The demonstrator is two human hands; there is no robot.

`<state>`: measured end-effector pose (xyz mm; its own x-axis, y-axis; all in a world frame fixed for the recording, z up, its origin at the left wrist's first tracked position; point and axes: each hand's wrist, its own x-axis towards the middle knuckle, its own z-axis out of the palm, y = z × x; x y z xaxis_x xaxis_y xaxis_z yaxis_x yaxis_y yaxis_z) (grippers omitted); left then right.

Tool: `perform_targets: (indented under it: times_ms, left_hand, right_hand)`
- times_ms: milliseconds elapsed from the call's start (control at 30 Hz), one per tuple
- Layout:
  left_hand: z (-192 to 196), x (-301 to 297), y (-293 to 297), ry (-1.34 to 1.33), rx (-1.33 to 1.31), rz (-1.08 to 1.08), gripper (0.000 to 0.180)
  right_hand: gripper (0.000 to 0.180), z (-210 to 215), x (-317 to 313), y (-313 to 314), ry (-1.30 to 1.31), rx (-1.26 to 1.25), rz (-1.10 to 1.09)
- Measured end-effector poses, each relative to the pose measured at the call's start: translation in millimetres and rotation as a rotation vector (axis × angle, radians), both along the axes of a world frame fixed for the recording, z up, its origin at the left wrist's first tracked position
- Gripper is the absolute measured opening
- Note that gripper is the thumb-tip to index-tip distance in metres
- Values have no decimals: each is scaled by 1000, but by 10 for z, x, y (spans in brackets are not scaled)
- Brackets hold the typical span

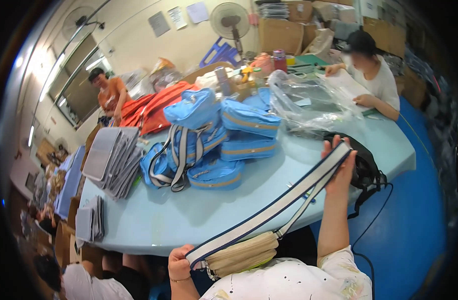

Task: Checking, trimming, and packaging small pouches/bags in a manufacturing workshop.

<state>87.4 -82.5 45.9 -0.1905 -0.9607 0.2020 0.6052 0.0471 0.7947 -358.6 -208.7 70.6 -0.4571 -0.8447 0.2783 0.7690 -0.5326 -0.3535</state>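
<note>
- Strap [284, 202] w/ grey-white webbing and dark navy edges runs taut on a diagonal from low centre up to the right, above the near edge of the table [189, 220].
- Right hand [341, 162] is raised over the table's right part, fingers curled around the strap's upper end, gripping it.
- Left hand [180, 264] sits low, close to the body, clenched on the strap's lower end just beside the metal clasp.
- Beige bag [241, 254] hangs from the strap btw the two hands, in front of the person's white speckled shirt, off the table.
- Blue bags [214, 137] w/ tan stripes are heaped mid-table, some w/ grey straps spilling down the front.
- Grey flat pieces [114, 160] lie stacked at the table's left side; a smaller stack sits nearer the left edge.
- Clear plastic wrap [309, 102] is crumpled at the far right of the table; a black bag [364, 162] lies right behind the raised hand.
- Red-orange fabric [156, 107] is piled at the far left, next to a person in an orange top.
- Another person in a white top sits at the far right corner, hands on white sheets.
</note>
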Motion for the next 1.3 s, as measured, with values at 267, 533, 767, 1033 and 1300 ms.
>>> perform_targets:
  times_ms: [267,533,767,1033,1300]
  left_hand:
    - [76,-486,-163,-177,111,-340,21]
    - [-58,-927,-268,-272,408,-443,33]
    - [2,-1260,-513,-330,452,-386,39]
    - [-169,-1126,-698,-81,492,-666,45]
    - [-219,-1203,-716,-507,490,-547,42]
  right_hand:
    - [42,-37,1160,377,800,-276,229]
    - [41,-340,1434,740,1217,-339,509]
    - [57,-430,1180,518,1321,-561,434]
    - [56,-503,927,300,1387,-577,559]
    - [68,-750,1132,207,1420,-645,557]
